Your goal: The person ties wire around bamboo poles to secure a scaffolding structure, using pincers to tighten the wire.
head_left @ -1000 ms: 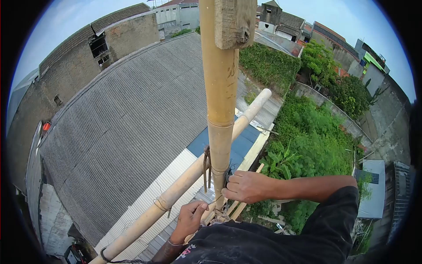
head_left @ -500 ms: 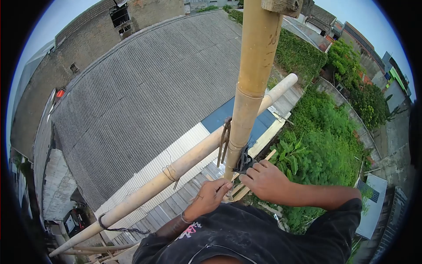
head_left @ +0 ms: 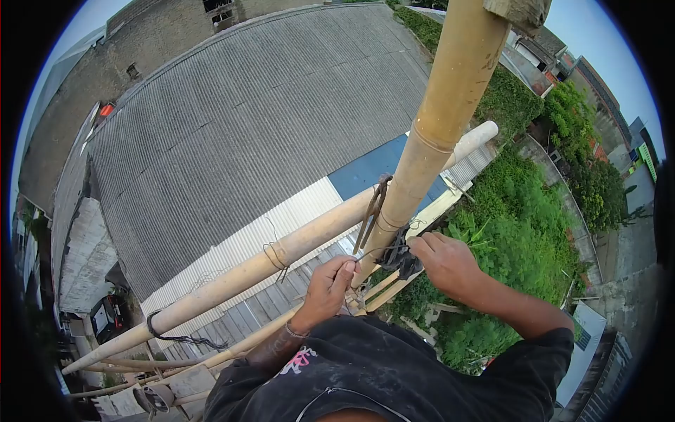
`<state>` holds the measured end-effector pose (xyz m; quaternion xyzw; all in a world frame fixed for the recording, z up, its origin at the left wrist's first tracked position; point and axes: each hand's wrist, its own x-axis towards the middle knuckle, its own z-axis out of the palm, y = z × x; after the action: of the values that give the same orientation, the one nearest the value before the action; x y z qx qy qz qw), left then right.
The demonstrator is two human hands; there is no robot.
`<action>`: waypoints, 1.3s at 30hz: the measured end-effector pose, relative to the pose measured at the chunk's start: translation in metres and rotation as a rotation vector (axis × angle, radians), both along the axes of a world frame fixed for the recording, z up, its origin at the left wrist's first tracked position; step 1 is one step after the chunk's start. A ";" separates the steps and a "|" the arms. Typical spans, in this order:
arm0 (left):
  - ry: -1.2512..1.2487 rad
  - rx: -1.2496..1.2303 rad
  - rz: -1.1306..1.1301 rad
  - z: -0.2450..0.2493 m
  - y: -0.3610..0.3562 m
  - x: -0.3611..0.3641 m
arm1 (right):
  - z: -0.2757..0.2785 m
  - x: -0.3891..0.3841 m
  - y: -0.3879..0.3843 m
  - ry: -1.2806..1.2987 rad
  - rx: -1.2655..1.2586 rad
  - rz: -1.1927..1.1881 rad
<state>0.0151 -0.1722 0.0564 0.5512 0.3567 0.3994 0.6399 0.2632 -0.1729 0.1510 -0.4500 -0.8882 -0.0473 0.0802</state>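
The upright bamboo pole is running from the top right down towards the person, leaning slightly left at its foot. The cross pole is passing behind it, its long axis rising from lower left to upper right. The dark wire lashing is sitting where the two meet, low on the upright.

The right hand is curling its fingers closed over the lashing's right side. The left hand is pinching what seems to be a thin wire strand running up to the lashing.

A second wire tie is circling the cross pole further left. A corrugated roof is lying well below on the left and bushes on the right, with open air on both sides of the poles.
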 end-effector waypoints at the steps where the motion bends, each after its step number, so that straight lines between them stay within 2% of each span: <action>1: -0.017 -0.008 -0.008 0.002 0.002 0.000 | 0.007 -0.001 0.004 0.056 -0.009 0.005; 3: -0.147 -0.024 -0.101 -0.009 -0.001 0.004 | 0.030 0.006 0.011 -0.017 0.052 0.018; 5: -0.201 0.022 -0.145 -0.050 -0.011 0.012 | 0.045 0.017 0.016 -0.069 0.116 -0.035; 6: -0.130 -0.062 -0.058 -0.047 -0.018 0.013 | 0.049 0.023 0.019 -0.104 0.110 -0.111; 9: 0.207 0.272 0.137 -0.038 -0.010 0.010 | 0.033 0.027 0.001 -0.619 -0.544 -0.310; 10: 0.298 0.383 0.176 -0.054 -0.004 0.010 | 0.030 0.028 -0.003 -0.596 -0.854 -0.210; 11: 0.269 0.458 0.157 -0.065 -0.003 0.009 | 0.037 0.026 -0.007 -0.357 -1.121 -0.053; 12: 0.236 0.535 0.137 -0.075 -0.004 0.010 | 0.059 0.019 -0.003 -0.071 -1.215 0.090; 13: 0.206 0.600 0.107 -0.081 -0.010 0.012 | 0.083 0.013 0.002 0.143 -1.187 0.150; 14: 0.215 0.602 0.098 -0.078 -0.018 0.011 | 0.095 0.013 0.009 0.235 -1.058 0.107; 15: 0.226 0.609 0.085 -0.069 -0.024 0.009 | 0.083 0.022 0.018 0.144 -0.903 -0.025; 16: 0.235 0.629 0.075 -0.059 -0.025 0.007 | 0.057 0.036 0.023 -0.094 -0.791 -0.148; 17: 0.244 0.659 0.064 -0.053 -0.024 0.005 | 0.032 0.044 0.018 -0.366 -0.789 -0.213; 18: 0.252 0.692 0.065 -0.047 -0.021 0.003 | 0.010 0.044 0.001 -0.560 -0.964 -0.190; 19: 0.259 0.728 0.079 -0.044 -0.013 0.002 | 0.012 0.032 -0.013 -0.597 -1.165 -0.120; 20: 0.267 0.746 0.118 -0.047 -0.004 0.000 | 0.025 0.029 -0.010 -0.330 -1.329 0.005; 21: 0.280 0.748 0.148 -0.055 0.000 -0.004 | 0.057 0.019 -0.001 -0.034 -1.386 0.139; 23: 0.291 0.765 0.151 -0.058 -0.010 -0.011 | 0.112 0.010 0.014 0.326 -1.235 0.206; 24: 0.277 0.799 0.139 -0.051 -0.014 -0.008 | 0.117 0.018 0.024 0.346 -1.057 0.109; 25: 0.254 0.846 0.137 -0.044 -0.012 -0.006 | 0.098 0.036 0.034 0.234 -0.875 -0.055; 27: 0.352 0.679 0.037 -0.040 -0.008 -0.010 | 0.047 0.064 0.037 -0.110 -0.644 -0.301; 30: 0.340 0.504 -0.067 -0.056 -0.001 -0.015 | 0.039 0.054 0.010 -0.381 -0.517 -0.423; 33: 0.325 0.426 -0.057 -0.091 -0.008 -0.032 | 0.040 0.075 0.017 -0.351 -0.259 -0.605; 34: 0.360 0.447 -0.030 -0.093 -0.005 -0.035 | 0.033 0.082 0.017 -0.416 -0.348 -0.609; 36: 0.409 0.449 0.054 -0.088 0.000 -0.033 | 0.008 0.096 -0.004 -0.708 -0.615 -0.359; 38: 0.485 0.441 0.099 -0.114 0.005 -0.040 | 0.034 0.058 -0.019 -0.382 -1.412 -0.220; 39: 0.521 0.444 0.117 -0.127 0.007 -0.044 | 0.059 0.041 -0.009 -0.214 -1.432 -0.137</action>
<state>-0.0292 -0.1648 -0.0710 0.7389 0.4436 0.3492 0.3679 0.3047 -0.1824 0.2102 -0.4395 -0.6741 0.4972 -0.3244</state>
